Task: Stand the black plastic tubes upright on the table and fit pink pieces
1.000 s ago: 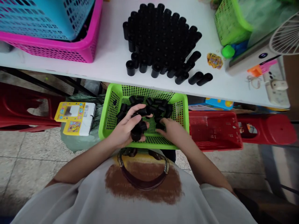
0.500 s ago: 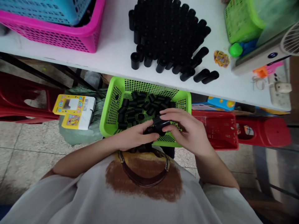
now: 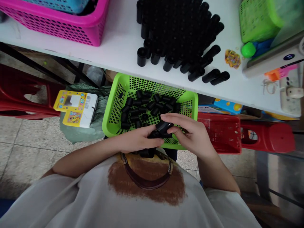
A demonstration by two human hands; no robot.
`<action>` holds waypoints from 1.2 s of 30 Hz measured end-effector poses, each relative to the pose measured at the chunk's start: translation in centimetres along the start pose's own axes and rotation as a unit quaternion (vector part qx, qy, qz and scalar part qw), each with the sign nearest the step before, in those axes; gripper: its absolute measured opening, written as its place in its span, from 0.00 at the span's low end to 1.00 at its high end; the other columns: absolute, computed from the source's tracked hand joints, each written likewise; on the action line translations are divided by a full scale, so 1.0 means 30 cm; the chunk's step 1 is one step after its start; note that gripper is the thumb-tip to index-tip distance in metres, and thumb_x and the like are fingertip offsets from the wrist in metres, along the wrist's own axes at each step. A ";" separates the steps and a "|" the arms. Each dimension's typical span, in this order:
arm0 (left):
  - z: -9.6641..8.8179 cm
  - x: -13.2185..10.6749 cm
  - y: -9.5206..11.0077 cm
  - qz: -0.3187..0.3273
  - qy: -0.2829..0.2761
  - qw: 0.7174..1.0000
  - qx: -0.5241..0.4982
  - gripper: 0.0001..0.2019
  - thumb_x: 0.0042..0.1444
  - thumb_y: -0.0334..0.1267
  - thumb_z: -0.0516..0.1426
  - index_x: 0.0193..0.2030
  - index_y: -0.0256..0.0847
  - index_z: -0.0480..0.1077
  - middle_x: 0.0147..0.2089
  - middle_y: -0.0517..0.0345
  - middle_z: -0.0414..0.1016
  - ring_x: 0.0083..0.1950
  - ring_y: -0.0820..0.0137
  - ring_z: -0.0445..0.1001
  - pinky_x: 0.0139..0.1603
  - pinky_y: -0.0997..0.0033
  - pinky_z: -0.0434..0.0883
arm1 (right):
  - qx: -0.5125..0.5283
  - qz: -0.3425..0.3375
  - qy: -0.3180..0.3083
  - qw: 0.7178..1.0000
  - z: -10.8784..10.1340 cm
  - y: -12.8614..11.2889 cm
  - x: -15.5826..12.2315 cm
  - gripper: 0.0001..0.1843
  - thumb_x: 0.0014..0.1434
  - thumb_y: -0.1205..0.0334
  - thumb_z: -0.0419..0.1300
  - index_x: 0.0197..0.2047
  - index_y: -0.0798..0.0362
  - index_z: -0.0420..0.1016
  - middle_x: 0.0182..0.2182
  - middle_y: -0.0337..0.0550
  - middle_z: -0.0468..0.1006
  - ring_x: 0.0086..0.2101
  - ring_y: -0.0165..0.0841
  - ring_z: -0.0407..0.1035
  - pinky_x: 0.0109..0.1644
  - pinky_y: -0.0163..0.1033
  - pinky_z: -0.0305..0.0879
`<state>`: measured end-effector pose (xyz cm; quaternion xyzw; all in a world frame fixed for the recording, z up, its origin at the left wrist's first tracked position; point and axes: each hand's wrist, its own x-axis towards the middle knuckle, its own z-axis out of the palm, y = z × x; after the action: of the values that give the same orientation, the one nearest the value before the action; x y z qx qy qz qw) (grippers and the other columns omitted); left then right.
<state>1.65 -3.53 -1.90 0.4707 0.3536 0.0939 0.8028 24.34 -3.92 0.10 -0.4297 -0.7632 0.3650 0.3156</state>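
Over the near side of a green basket [image 3: 108,118], my two hands come close together. Between the thumb and fingers of my right hand [image 3: 193,134] is a short black plastic cylinder [image 3: 164,126]. My left hand [image 3: 135,139] is closed around other black cylindrical pieces [image 3: 154,134], partly hidden by its fingers and thumb. The held cylinder meets or overlaps these pieces; I cannot tell whether they are joined. Loose black cylinders [image 3: 142,109] lie in the basket. Another black piece [image 3: 147,152] shows below my left hand, against the shirt.
Many black cylinders [image 3: 175,34] stand grouped on the white table [image 3: 121,41]. A pink basket [image 3: 95,30] is at left, a fan [image 3: 273,57] at right. Beside the green basket are a yellow-white carton [image 3: 78,107] and a red basket [image 3: 219,131].
The camera view has shifted a little, so the table items sit higher and farther right. The cylinder in my right hand is tilted slightly more; both hands keep their grip.
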 end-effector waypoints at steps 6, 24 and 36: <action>0.009 -0.001 0.005 -0.005 -0.034 0.997 -0.067 0.13 0.61 0.43 0.65 0.47 0.42 0.69 0.39 0.62 0.75 0.38 0.71 0.72 0.41 0.70 0.71 | 0.023 0.017 -0.028 0.999 -0.006 0.007 0.003 0.29 0.63 0.77 0.54 0.56 0.41 0.85 0.56 0.37 0.86 0.55 0.35 0.83 0.48 0.39 0.87; 0.019 0.005 -0.003 -0.069 -0.078 0.975 -0.198 0.20 0.58 0.48 0.70 0.47 0.40 0.70 0.38 0.62 0.74 0.29 0.78 0.68 0.24 0.81 0.67 | 0.034 -0.025 -0.011 0.999 -0.001 0.025 -0.011 0.34 0.64 0.82 0.60 0.63 0.36 0.82 0.58 0.34 0.85 0.55 0.32 0.82 0.56 0.34 0.83; 0.013 0.011 -0.017 -0.085 -0.087 0.964 -0.235 0.18 0.57 0.50 0.71 0.42 0.38 0.76 0.35 0.61 0.75 0.29 0.76 0.73 0.25 0.79 0.73 | -0.013 -0.054 -0.194 0.979 -0.060 0.006 0.012 0.38 0.64 0.60 0.73 0.74 0.38 0.68 0.67 0.45 0.77 0.66 0.42 0.73 0.68 0.48 0.76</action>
<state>2.05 -3.92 -2.37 0.2436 0.2890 0.0638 0.9236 25.71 -3.02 0.97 -0.3126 -0.8368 0.4139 0.1754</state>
